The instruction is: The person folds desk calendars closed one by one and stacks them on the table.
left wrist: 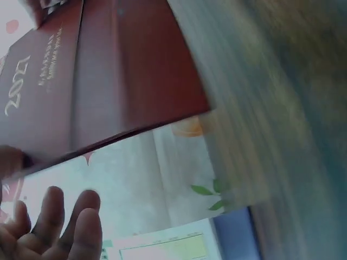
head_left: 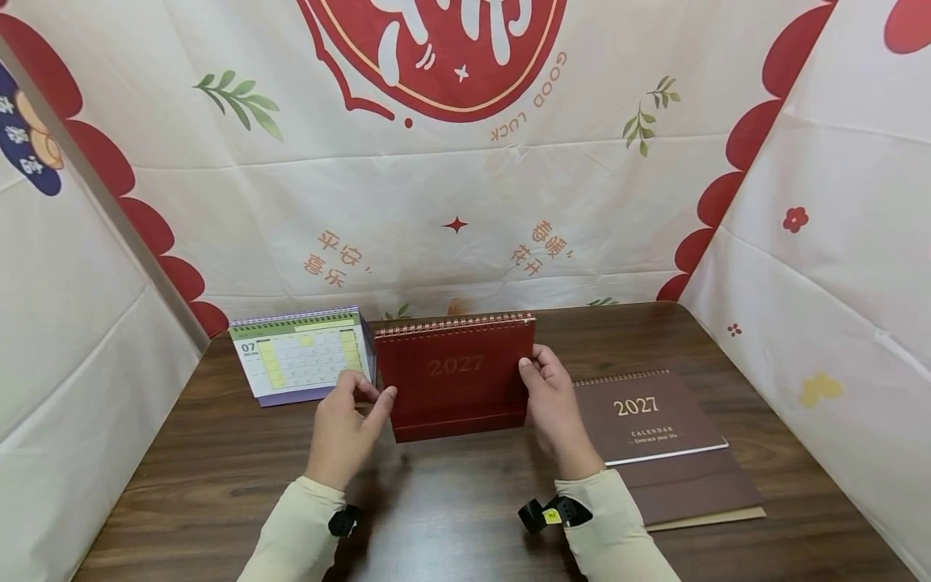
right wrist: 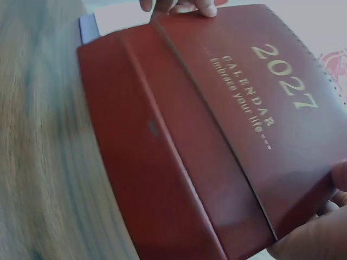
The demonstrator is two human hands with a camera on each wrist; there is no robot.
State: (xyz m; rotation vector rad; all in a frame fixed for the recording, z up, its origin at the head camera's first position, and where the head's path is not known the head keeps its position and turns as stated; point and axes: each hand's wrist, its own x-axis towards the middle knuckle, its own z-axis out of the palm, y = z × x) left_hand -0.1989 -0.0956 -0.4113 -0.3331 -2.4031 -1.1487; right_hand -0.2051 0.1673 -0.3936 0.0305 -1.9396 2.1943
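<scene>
A red desk calendar (head_left: 458, 396) with a spiral-bound top edge is held upright over the table, its cover facing me. "2027" and "CALENDAR" are printed in gold on the cover, plain to read in the right wrist view. At the calendar's left edge, my left hand (head_left: 347, 428) pinches it, thumb on the front; some of its fingers (left wrist: 81, 222) stand apart from the cover in the left wrist view. My right hand (head_left: 556, 408) grips the opposite edge, its thumb on the cover and the other fingers partly hidden behind.
Behind my left hand stands a white and green desk calendar (head_left: 305, 360) on a purple base, open at month 07. A brown 2027 calendar (head_left: 647, 420) lies on the wooden table (head_left: 451, 517) to the right. Printed cloth (head_left: 407, 186) hangs behind and at both sides.
</scene>
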